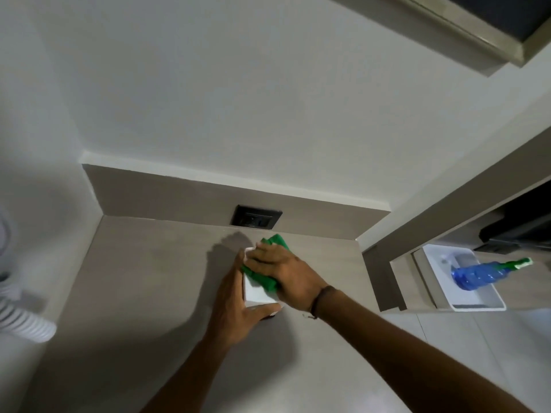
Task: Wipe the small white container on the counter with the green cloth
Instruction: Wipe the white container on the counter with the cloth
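The right hand (283,274) presses the green cloth (262,278) flat against the top of the small white container (258,295), fingers closed over the fabric — the left hand (235,305) clamps the container's near side, thumb along its lower edge. The container sits on the grey counter (143,278), near the back wall and just in front of a black socket (255,220) (set in the upstand); off to the right, well apart, a blue bottle (483,274) lies in a white tray (489,304)
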